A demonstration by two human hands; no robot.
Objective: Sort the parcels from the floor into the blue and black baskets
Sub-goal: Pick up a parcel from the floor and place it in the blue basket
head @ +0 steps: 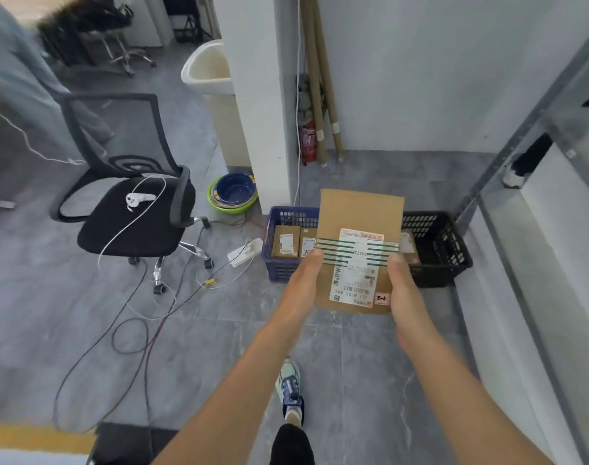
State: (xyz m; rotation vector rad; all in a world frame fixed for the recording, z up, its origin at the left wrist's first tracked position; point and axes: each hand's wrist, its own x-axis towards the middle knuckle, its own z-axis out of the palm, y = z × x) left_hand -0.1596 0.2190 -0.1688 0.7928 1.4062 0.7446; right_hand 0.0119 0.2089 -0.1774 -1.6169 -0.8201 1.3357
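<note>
I hold a flat brown cardboard parcel (360,216) with a white shipping label and green-striped tape out in front of me, above the floor. My left hand (303,283) grips its left edge with the thumb on top. My right hand (403,290) grips its right edge the same way. Beyond the parcel stand the blue basket (279,266) and the black basket (444,253), side by side against the wall. Two small brown parcels (285,246) lie in the blue basket. Another brown parcel (409,245) shows in the black basket, mostly hidden by the held one.
A black office chair (132,223) with a white controller on its seat stands at the left. Cables and a power strip (244,253) lie across the grey floor. Stacked bowls (234,193) sit by a white pillar. A metal shelf frame (507,182) lines the right side.
</note>
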